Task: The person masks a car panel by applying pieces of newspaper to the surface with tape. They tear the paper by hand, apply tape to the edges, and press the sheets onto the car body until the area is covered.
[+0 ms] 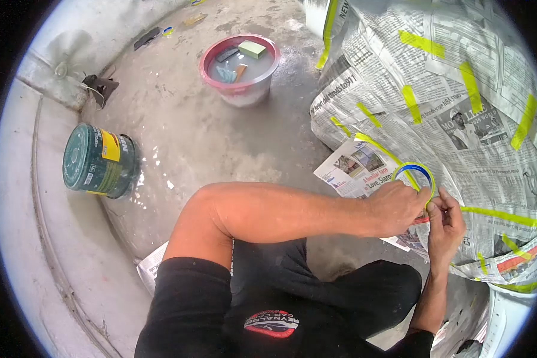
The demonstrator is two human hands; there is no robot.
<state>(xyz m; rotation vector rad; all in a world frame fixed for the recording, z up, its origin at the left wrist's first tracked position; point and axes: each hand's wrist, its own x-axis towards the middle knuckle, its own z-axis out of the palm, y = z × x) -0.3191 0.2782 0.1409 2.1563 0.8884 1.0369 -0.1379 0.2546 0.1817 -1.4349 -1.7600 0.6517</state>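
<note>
My left hand [397, 207] reaches across from the left, its fingers closed on the lower edge of a yellow-green tape roll [431, 173] with a blue inner ring. Just to the right, my right hand [446, 224] has its thumb and fingers pinched together at the roll's lower edge, on what looks like the tape's end. Both hands are close together in front of a large shape covered in newspaper [411, 143], with yellow-green tape strips on it. Under the left hand, a loose newspaper flap [349, 170] sticks out. The hands partly hide the paper behind them.
A pink-rimmed tub [241, 89] of cloudy water holds a green block, a dark pad and other small items. A dark green bucket [104, 160] lies on its side by the left wall. A fan [61, 70] stands at upper left; dark scraps lie on the wet floor.
</note>
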